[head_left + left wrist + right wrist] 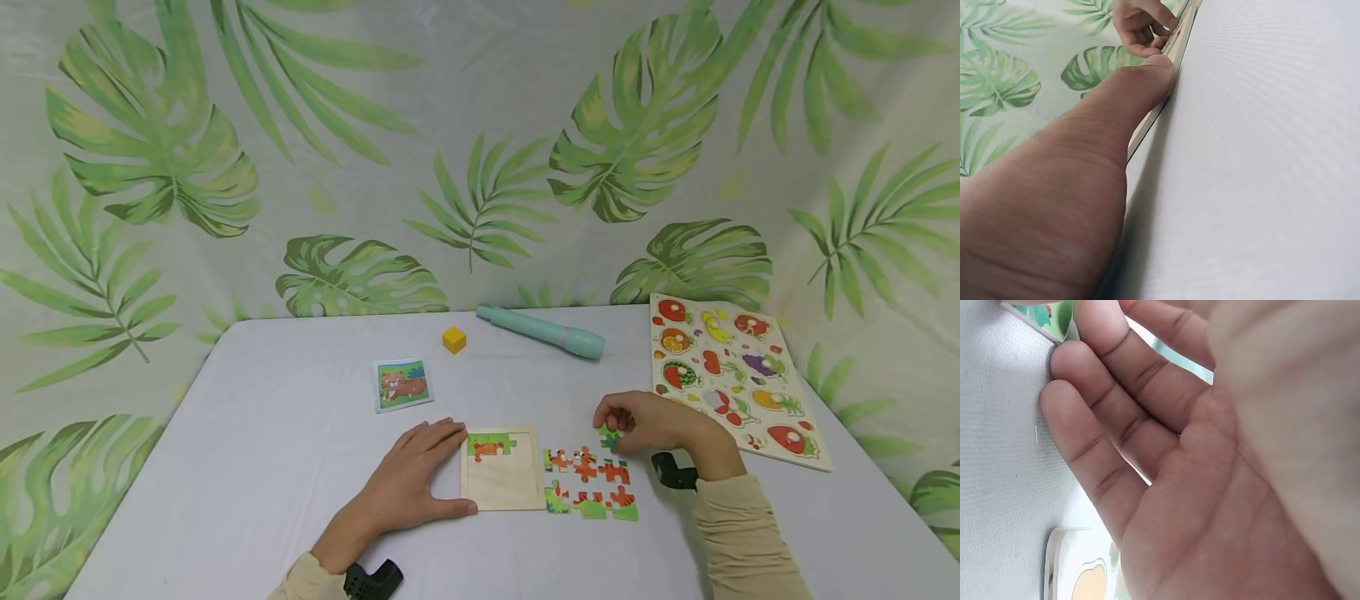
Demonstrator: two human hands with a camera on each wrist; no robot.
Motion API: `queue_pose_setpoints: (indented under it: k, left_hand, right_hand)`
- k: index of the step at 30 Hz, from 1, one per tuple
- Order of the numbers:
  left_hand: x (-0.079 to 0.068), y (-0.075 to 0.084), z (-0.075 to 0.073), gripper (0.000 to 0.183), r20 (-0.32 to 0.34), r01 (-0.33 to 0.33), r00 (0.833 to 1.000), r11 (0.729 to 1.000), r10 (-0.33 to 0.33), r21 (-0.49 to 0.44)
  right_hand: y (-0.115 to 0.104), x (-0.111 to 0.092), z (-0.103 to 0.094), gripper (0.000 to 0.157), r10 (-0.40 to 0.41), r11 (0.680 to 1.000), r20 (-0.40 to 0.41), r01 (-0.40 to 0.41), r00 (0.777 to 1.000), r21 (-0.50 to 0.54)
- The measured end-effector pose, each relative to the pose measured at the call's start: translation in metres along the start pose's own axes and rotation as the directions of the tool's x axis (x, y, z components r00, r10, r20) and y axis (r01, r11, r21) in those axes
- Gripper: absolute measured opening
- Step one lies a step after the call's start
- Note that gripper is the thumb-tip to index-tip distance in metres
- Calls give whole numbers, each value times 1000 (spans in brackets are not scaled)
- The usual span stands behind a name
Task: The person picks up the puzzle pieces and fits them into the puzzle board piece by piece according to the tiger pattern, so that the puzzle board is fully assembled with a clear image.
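A shallow wooden puzzle tray (501, 487) lies on the table, with joined green and orange jigsaw pieces (489, 448) in its upper left corner. My left hand (408, 479) spans the tray's left side, fingers extended at the upper corner and thumb touching the lower one. In the left wrist view, the thumb (1154, 65) lies along the tray's edge. To the right of the tray, my right hand (648, 421) pinches a green jigsaw piece (609, 438) by its edge, just behind several loose pieces (591, 487) laid in rows. The right wrist view shows only part of that piece (1054, 319).
Behind the tray lie a bear picture card (403, 385), a yellow cube (453, 340) and a mint-green tube-shaped object (543, 331). A fruit puzzle board (738, 375) is at the right, beyond the right forearm. Leaf-patterned cloth (480, 208) hangs behind the table.
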State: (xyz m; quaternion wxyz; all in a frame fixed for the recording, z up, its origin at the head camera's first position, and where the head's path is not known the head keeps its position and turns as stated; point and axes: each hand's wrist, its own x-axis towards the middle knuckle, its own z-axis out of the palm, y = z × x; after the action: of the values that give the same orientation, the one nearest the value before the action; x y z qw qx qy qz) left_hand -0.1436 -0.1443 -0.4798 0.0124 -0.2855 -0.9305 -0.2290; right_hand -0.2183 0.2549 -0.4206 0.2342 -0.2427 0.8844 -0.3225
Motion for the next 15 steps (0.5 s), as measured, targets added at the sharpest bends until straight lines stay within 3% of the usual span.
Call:
queue_pose_setpoints:
  k: [15]
  left_hand:
    - [0, 1, -1, 100, -5, -5, 1000, 1000, 5, -5]
  right_hand:
    - [-2, 2, 1, 31, 16, 1000, -14, -16, 1000, -18]
